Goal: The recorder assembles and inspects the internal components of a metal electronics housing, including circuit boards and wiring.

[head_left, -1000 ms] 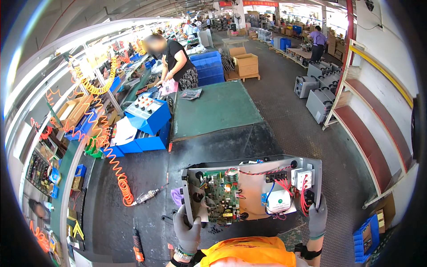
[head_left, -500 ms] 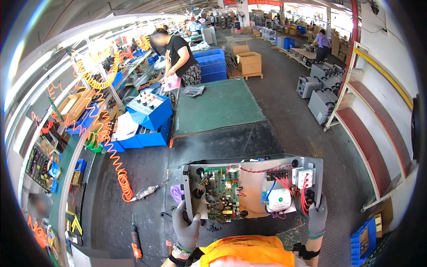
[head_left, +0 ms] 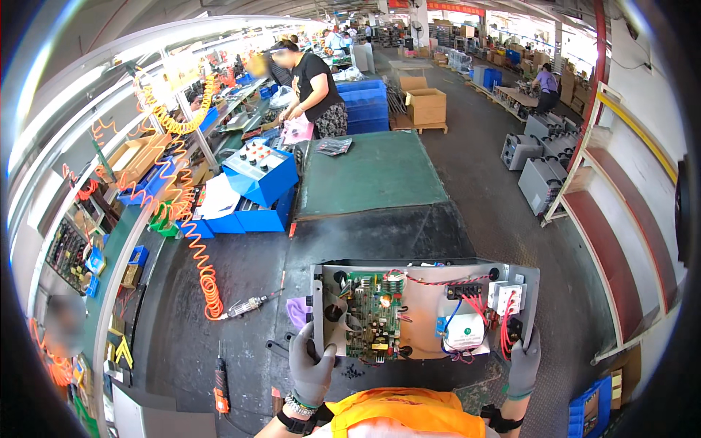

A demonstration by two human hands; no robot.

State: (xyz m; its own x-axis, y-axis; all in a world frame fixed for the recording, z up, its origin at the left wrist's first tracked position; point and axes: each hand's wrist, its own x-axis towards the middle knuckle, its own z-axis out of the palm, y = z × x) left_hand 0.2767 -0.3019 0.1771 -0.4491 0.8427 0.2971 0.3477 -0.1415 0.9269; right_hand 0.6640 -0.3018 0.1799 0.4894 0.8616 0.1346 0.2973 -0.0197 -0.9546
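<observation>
A grey metal chassis (head_left: 422,321), its inside facing me, is gripped at both ends over the near edge of the dark bench. My left hand (head_left: 309,366), in a grey glove, has its thumb and fingers around the left end panel. My right hand (head_left: 523,366), gloved alike, holds the lower right corner. Inside the chassis are a green circuit board (head_left: 366,314) on the left, a white round-edged component (head_left: 464,328), a white terminal block (head_left: 507,297) and red wires (head_left: 505,332). A purple cloth (head_left: 298,311) lies by the chassis's left end.
On the bench to the left lie a pneumatic screwdriver (head_left: 247,307) on an orange coiled hose (head_left: 210,292) and an orange-and-black electric screwdriver (head_left: 221,387). Blue bins (head_left: 259,215) stand farther back. A shelf rack (head_left: 621,241) is at right. Another person (head_left: 315,87) works at the far bench.
The whole view has shifted, so the surroundings sit slightly farther right in the picture. Both hands keep their hold on the chassis, with little visible change in its pose.
</observation>
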